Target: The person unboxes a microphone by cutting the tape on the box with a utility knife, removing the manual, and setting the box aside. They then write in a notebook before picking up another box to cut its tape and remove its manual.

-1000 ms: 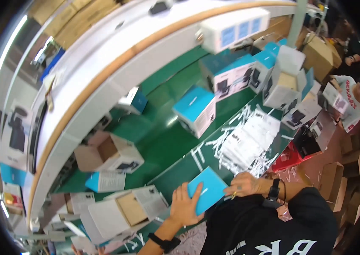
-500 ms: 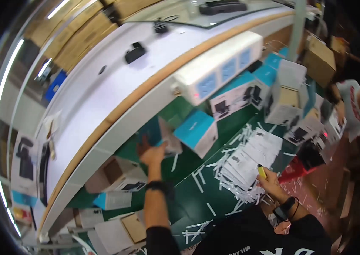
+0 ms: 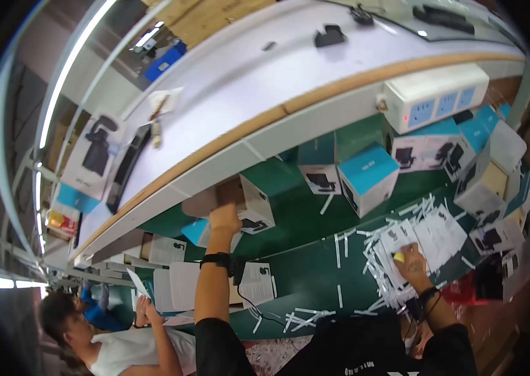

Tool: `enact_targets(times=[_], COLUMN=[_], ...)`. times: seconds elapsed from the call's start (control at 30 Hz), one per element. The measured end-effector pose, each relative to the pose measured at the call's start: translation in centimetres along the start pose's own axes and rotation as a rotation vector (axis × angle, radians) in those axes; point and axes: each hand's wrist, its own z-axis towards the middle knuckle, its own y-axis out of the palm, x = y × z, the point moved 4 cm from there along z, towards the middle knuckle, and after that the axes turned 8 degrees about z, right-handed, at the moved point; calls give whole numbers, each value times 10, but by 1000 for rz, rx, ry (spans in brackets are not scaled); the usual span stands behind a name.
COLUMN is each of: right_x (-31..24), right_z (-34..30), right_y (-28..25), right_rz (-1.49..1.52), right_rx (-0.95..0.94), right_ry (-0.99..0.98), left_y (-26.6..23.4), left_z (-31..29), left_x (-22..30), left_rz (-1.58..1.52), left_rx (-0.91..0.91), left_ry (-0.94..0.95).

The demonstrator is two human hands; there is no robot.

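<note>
Green bench carries boxes and papers (heaped).

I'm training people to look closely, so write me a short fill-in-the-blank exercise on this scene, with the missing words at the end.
1. The small object in the right hand is coloured ____.
2. The left hand is at a box that is ____, not closed.
3. The white papers lie on a worktop coloured ____.
4. The white power strip has sockets coloured ____.

Missing words: yellow; open; green; blue.

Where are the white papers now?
In the head view, the white papers lie right of centre on the green table, with the right hand over them and white strips around them.
</note>
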Motion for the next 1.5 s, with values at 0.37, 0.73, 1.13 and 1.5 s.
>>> enact_targets(times=[0.37, 0.73, 1.13, 1.5], right_x=[17, -118, -200, -189], right_z=[7, -31, -87, -109], right_y=[-32, -141, -126, -153], right_rz=[-96, 614, 1519, 1660], right_rx=[96, 291, 173, 146], right_ry=[188, 11, 128, 128], left_y=[-35, -99, -67, -75], left_z=[-138, -279, -266, -276], left_x=[115, 154, 230, 251], left_rz=[-339, -797, -2194, -2217], left_rx=[374, 272, -272, -819], left_ry=[584, 997, 281, 715])
